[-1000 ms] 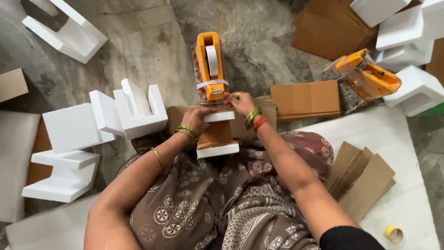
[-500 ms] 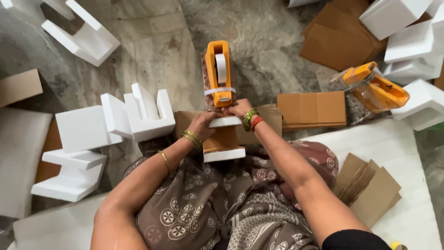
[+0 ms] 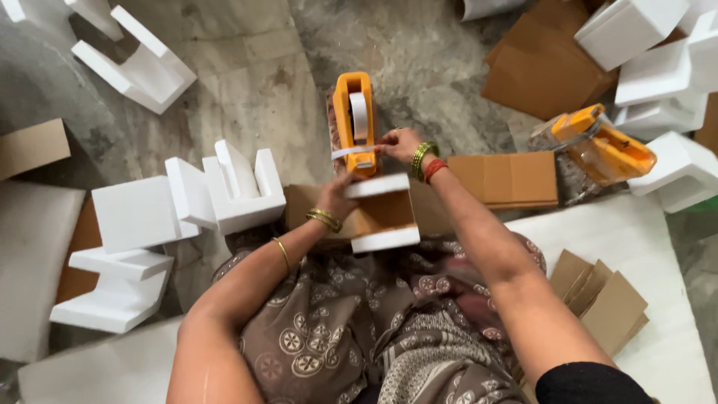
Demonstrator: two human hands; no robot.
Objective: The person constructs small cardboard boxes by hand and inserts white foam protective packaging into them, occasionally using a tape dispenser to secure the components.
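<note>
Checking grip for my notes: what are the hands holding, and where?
Both hands, left and right, grip the orange appliance at its near end, above the white foam block.

An orange appliance (image 3: 354, 120) with a white front panel stands upright on the stone floor (image 3: 247, 82), seated between two white foam end caps (image 3: 381, 213) near its base. A white strip (image 3: 351, 152) crosses its lower part. It sits centre, just beyond the lap.

Both arms extended forward, hands close together, left hand (image 3: 334, 196), right hand (image 3: 399, 144)
</note>
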